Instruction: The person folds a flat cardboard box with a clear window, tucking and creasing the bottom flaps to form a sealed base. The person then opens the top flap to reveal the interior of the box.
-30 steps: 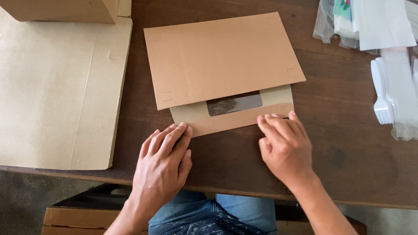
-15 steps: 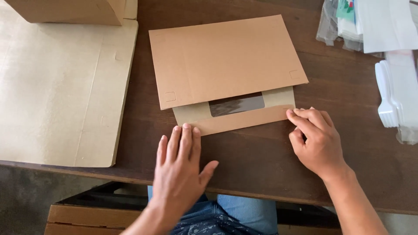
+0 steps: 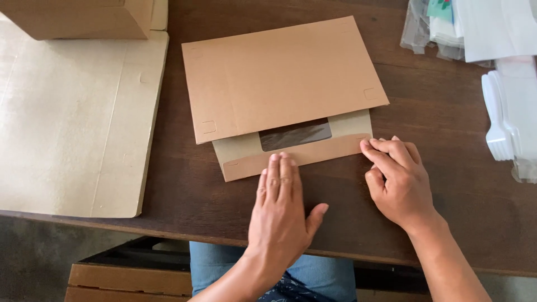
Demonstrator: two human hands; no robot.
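1. a flat brown cardboard mailer (image 3: 279,78) is laid on the dark wooden tabletop (image 3: 447,140), near its middle.
2. a lower flap (image 3: 291,159) of the mailer is seen below the top panel, with a dark window-like gap (image 3: 295,134) between them.
3. the left hand (image 3: 282,207) is pressed flat, palm down, on the tabletop, its fingertips (image 3: 279,162) laid on the flap's near edge; nothing is held in its grip, the fingers being stretched out together and the thumb spread.
4. the right hand (image 3: 400,182) is curled at the flap's right end, its fingertips (image 3: 369,146) touching the corner; the grip is narrow, and whether the edge is pinched cannot be told.
5. a large flattened cardboard sheet (image 3: 72,123) is spread at the left, overhanging the tabletop's edge, with a cardboard box (image 3: 78,17) resting on its far part.
6. clear plastic bags (image 3: 430,28) and white plastic cutlery (image 3: 498,123) are seen at the far right, well apart from the hands.
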